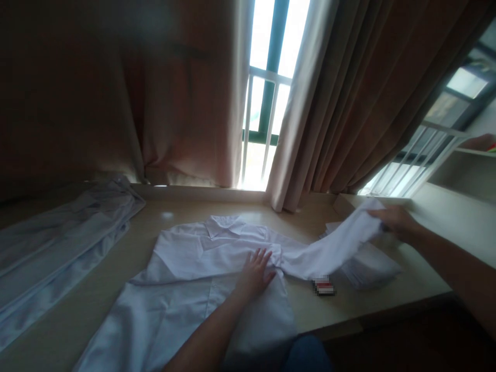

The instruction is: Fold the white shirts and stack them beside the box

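A white collared shirt (178, 294) lies spread on the pale wooden surface, its collar toward the window. One sleeve is laid across the chest. My left hand (254, 271) rests flat on the shirt near that sleeve's cuff, fingers spread. My right hand (395, 219) is closed on the end of the other sleeve (329, 253), which is lifted and stretched out to the right. Beneath the raised sleeve sits a stack of folded white cloth (372, 268), partly hidden. Near the stack is a small red and white item (324, 285), blurred out.
More white garments (65, 232) lie piled on the left of the wooden surface (329, 315). Brown curtains (186, 93) hang behind it, parted at a barred window (263, 103). A white shelf (465, 181) stands at the far right.
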Demonstrator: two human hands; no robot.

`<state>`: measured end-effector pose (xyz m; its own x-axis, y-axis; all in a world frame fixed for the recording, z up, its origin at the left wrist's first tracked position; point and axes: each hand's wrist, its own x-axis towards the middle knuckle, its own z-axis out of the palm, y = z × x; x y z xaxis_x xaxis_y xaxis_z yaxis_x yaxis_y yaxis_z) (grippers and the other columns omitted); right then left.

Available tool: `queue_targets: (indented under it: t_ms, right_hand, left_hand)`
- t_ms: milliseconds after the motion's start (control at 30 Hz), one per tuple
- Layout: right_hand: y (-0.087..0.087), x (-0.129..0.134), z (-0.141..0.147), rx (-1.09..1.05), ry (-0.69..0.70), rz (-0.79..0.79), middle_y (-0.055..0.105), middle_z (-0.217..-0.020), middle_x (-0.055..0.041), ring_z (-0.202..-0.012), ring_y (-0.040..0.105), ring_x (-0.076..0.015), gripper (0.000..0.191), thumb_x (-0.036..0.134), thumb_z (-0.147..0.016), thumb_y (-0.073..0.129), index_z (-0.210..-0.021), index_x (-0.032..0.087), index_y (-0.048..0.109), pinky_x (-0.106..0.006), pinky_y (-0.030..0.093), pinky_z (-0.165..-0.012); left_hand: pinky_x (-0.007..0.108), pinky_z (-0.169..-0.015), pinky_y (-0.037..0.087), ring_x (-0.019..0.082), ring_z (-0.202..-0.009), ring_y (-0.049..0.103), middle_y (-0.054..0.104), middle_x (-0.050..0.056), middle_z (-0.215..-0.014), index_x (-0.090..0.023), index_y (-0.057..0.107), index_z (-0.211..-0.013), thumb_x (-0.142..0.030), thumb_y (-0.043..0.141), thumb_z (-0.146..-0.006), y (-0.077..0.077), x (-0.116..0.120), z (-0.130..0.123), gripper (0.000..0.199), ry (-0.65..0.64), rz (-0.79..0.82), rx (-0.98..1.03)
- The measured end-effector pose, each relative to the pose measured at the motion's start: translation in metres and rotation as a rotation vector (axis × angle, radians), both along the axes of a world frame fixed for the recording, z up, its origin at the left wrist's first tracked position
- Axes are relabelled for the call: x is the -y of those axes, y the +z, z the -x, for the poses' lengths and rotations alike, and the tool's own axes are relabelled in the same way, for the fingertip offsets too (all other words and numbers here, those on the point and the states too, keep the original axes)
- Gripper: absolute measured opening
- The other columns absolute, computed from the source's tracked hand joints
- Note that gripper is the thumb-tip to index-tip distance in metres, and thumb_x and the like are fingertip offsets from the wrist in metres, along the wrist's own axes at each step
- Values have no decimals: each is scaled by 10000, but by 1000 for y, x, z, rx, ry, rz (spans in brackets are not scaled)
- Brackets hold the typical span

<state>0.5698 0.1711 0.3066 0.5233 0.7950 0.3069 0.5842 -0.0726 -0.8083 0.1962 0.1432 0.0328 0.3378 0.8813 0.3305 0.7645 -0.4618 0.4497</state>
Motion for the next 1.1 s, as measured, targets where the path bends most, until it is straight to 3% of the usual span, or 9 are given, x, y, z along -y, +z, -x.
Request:
queue_targets:
  t_ms: [133, 267, 433, 500, 600, 700, 833, 967, 1100]
  right_hand:
    - [41, -7, 112, -106, 267, 197, 582, -606, -25, -498, 554, -103, 158, 150, -793, 620, -861, 8, 630, -301, 478, -556]
    - [43, -20, 235, -105, 510, 234, 580, -584, -13, -506, 578, -137, 87, 101, -761, 621, -818, 38, 637, -297, 510, -531]
    - [2, -27, 389, -118, 778, 349, 577, -593, -18, -577, 606, -185, 146, 105, -765, 634, -908, 75, 630, -366, 545, -545]
    - [-22, -22, 441, -117, 847, 393, 607, -633, -32, -606, 612, -187, 212, 139, -772, 650, -976, 84, 630, -372, 550, -563]
    - [-62, -13, 494, -146, 1052, 470, 671, -745, -45, -678, 633, -171, 401, 240, -766, 704, -1135, 117, 603, -314, 546, -616]
    - [-108, -12, 498, -51, 1138, 441, 704, -949, -62, -801, 652, -153, 506, 336, -797, 685, -1251, 155, 557, -251, 520, -692]
    - [-160, -21, 427, 159, 883, 376, 618, -1221, -130, -1081, 594, -226, 473, 259, -824, 612, -1275, 132, 549, -316, 454, -911]
    - [-204, -19, 330, 280, 658, 371, 453, -1408, -179, -1326, 377, -290, 511, 266, -891, 457, -1378, 111, 445, -427, 252, -1097]
    - [-257, -3, 276, 599, 492, 437, 307, -1511, -146, -1397, 244, -300, 581, 427, -939, 351, -1439, 131, 367, -489, 179, -1117]
  left_hand:
    - [450, -1142, 232, 253, -1354, 370, 505, 107, -1392, -207, 558, -1241, -600, 395, -872, 36, -16, 25, 563, 157, 232, 551]
    - [432, -923, 481, 265, -1098, 606, 609, 168, -1239, -150, 560, -1189, -704, 113, -864, 89, -42, 82, 782, 227, 379, 788]
    - [467, -783, 541, 286, -1013, 636, 595, 220, -1226, -117, 493, -1223, -813, 107, -776, 145, -47, 178, 913, 158, 768, 1181]
    - [480, -760, 544, 286, -963, 644, 623, 212, -1161, -117, 481, -1219, -841, 140, -748, 149, -41, 216, 928, 181, 842, 1253]
    - [445, -716, 555, 254, -856, 657, 674, 147, -999, -139, 515, -1164, -847, 182, -740, 129, -27, 266, 890, 275, 838, 1249]
    - [396, -656, 561, 228, -759, 662, 680, 102, -879, -154, 560, -1060, -826, 359, -721, 89, -13, 304, 779, 553, 830, 1151]
    - [321, -594, 548, 183, -649, 639, 664, 77, -777, -132, 589, -927, -606, 722, -625, 45, -2, 323, 578, 802, 793, 1021]
    - [290, -509, 514, 175, -577, 603, 630, 38, -655, -132, 601, -811, -406, 823, -558, 30, -8, 315, 434, 851, 751, 955]
    - [265, -471, 488, 190, -577, 610, 607, 13, -594, -144, 605, -756, -245, 838, -500, 30, -18, 304, 360, 880, 715, 914]
